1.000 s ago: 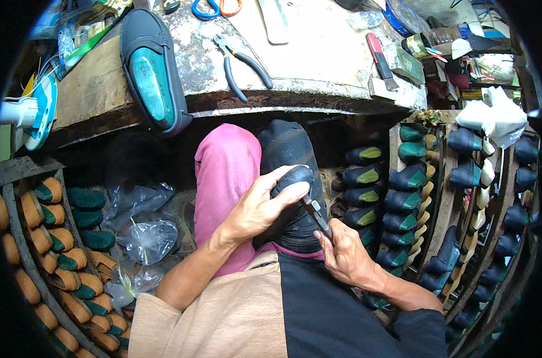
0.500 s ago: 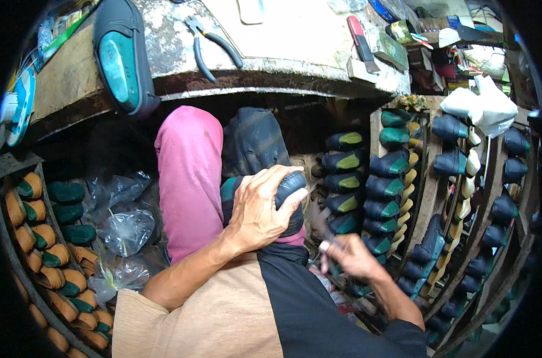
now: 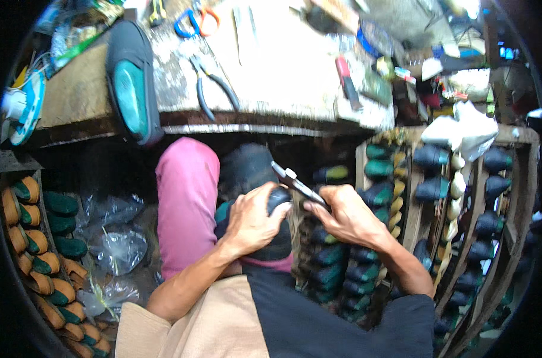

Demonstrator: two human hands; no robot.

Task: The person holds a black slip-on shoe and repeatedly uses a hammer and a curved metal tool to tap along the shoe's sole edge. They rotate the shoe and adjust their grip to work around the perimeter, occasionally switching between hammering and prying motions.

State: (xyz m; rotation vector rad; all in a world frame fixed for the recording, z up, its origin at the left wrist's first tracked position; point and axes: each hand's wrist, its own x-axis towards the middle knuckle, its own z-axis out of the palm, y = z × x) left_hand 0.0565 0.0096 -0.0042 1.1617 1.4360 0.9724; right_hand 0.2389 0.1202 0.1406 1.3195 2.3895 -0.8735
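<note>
Across my right thigh rests a black shoe (image 3: 277,197), its dark rounded end showing beyond my fingers and some green at its other end. My left hand (image 3: 251,222) is closed over it, pressing it down, and hides most of it. Just right of the shoe, my right hand (image 3: 350,218) grips a slim metal tool with a short stub on its side, which looks like lasting pincers (image 3: 290,174). The pincers' tip points up and left, above the shoe and apart from it.
Ahead, the workbench (image 3: 271,124) bears a black shoe with a green insole (image 3: 129,89), pliers (image 3: 213,89), scissors (image 3: 197,24) and a red-handled knife (image 3: 347,83). Racks of dark shoes (image 3: 429,190) stand right, tan shoes (image 3: 44,262) left. Plastic bags (image 3: 119,250) lie beside my left leg.
My right hand has risen up and forward, bringing the pincers from a blur low on the right to near the shoe. The view has tilted up, showing more of the bench.
</note>
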